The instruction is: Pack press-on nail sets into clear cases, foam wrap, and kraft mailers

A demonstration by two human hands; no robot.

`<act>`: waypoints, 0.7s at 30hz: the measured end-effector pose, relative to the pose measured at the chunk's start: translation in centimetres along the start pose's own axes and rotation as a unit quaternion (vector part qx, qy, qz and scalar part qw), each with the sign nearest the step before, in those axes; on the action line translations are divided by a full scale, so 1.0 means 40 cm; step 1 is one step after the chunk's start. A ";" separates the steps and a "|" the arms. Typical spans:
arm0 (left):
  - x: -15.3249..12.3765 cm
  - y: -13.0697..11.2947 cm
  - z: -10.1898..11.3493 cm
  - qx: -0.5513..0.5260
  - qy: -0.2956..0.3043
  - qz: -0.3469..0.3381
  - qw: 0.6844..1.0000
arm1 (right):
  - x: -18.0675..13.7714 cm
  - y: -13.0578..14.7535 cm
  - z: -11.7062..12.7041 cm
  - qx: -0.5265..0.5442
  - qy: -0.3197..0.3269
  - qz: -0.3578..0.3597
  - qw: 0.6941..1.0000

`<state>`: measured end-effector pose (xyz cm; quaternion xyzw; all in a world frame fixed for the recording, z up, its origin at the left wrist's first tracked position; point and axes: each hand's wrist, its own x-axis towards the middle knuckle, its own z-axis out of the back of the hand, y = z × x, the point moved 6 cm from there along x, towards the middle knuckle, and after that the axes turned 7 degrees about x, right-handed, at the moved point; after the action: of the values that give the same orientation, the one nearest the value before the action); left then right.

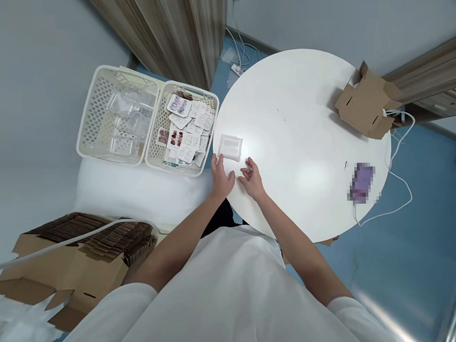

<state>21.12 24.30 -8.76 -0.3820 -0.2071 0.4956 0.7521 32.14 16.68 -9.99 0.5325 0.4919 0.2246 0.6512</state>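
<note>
A small clear plastic packet lies flat near the left edge of the round white table. My left hand rests just below the packet, its fingers stretched toward the packet's lower left corner and touching it or nearly so. My right hand lies on the table beside the left hand, fingers loosely curled, thumb and forefinger close together. Nothing can be made out between them. Both forearms reach in from my white shirt.
Two white perforated baskets stand left of the table: one holds clear plastic pieces, the other several printed cards. A folded cardboard box and a phone with white cable lie on the table's right. An open carton of brown flat items sits lower left.
</note>
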 end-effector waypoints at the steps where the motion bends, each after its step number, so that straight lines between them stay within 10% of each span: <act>1: -0.005 -0.002 0.002 0.002 -0.004 0.000 1.000 | -0.015 -0.004 0.006 0.006 0.001 -0.005 1.000; 21: -0.387 -0.087 0.034 0.012 0.001 0.120 0.993 | -0.341 -0.071 0.195 -0.019 0.058 -0.121 0.991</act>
<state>15.68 10.07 -4.18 -0.3957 -0.1529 0.5842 0.6919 32.68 0.91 -7.52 0.4429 0.5849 0.1840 0.6541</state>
